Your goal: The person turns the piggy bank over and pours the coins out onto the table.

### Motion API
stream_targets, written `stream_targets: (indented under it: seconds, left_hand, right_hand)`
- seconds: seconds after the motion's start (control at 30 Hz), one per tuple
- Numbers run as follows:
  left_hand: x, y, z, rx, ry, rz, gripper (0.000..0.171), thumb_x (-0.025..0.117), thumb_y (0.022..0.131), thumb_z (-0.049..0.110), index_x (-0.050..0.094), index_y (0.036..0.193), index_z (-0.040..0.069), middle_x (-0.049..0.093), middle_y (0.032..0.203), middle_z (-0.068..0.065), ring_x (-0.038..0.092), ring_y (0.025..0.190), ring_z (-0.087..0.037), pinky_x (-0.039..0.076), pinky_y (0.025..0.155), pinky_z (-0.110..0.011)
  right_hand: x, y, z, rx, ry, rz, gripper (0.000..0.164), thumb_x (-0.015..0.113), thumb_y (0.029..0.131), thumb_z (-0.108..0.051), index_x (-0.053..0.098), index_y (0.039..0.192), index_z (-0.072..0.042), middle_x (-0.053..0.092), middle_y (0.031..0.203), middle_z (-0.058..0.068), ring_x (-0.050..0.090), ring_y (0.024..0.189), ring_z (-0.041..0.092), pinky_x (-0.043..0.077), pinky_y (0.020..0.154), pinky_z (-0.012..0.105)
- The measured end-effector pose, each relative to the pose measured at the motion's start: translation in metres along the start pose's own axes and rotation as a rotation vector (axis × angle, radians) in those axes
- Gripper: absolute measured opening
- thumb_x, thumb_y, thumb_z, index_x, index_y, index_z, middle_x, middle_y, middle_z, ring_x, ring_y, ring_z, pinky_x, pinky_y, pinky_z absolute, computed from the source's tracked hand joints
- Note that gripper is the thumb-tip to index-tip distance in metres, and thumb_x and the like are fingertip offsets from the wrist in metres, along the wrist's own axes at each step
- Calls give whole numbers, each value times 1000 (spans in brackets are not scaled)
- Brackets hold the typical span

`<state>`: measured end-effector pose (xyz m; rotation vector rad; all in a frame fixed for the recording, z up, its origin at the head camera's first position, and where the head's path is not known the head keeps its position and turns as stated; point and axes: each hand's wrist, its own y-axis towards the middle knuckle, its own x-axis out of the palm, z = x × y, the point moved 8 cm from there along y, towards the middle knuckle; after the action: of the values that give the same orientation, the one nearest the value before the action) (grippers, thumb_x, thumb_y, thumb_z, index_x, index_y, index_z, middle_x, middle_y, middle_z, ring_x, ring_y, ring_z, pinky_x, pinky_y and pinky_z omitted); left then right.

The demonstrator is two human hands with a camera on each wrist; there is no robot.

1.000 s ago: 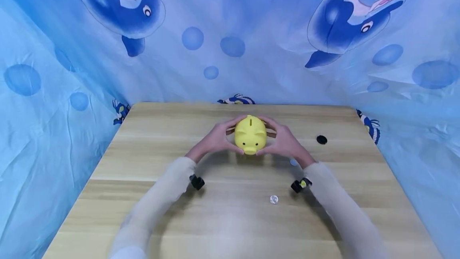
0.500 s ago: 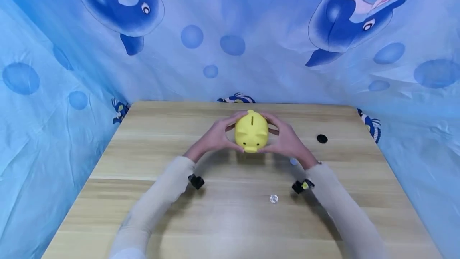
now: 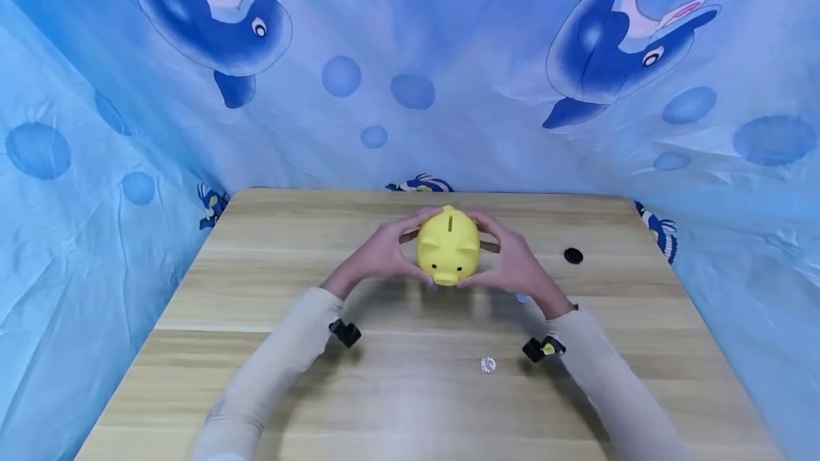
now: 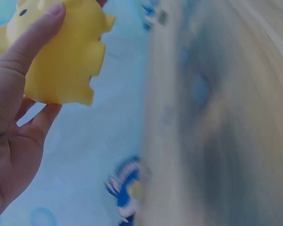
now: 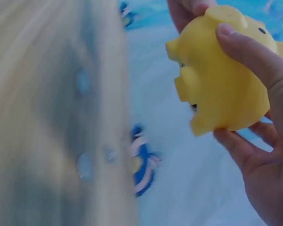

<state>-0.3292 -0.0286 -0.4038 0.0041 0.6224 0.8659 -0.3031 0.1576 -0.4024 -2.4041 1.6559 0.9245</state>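
Observation:
A yellow piggy bank is held in the air over the wooden table, slot upward and snout toward me. My left hand grips it from the left, thumb by the snout and fingers behind. From the right, my right hand grips it the same way. Both wrist views show its stubby feet clear of the tabletop. Below lie small shiny discs that look like coins: one coin toward the front, another coin beside my right wrist, and a glint just under my left thumb.
A flat black disc lies on the table to the right. A blue sheet printed with dolphins stands behind the table and along both sides. Each wrist carries a small black camera.
Both hands have brought the piggy bank up slightly, so it looks larger. A small glint now shows under my left thumb. The view has also shifted a little.

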Motion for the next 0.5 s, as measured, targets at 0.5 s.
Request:
stream_targets:
  seconds: [0.5]
  left_hand:
    - [7, -1, 8, -19, -9, 4, 118, 100, 62, 12, 35, 160, 21, 35, 164, -4, 39, 147, -22, 37, 120, -32]
  right_hand:
    - [-1, -2, 11, 14, 2, -11, 118, 102, 59, -26, 38, 158, -19, 46, 155, 7, 47, 139, 32, 51, 108, 49]
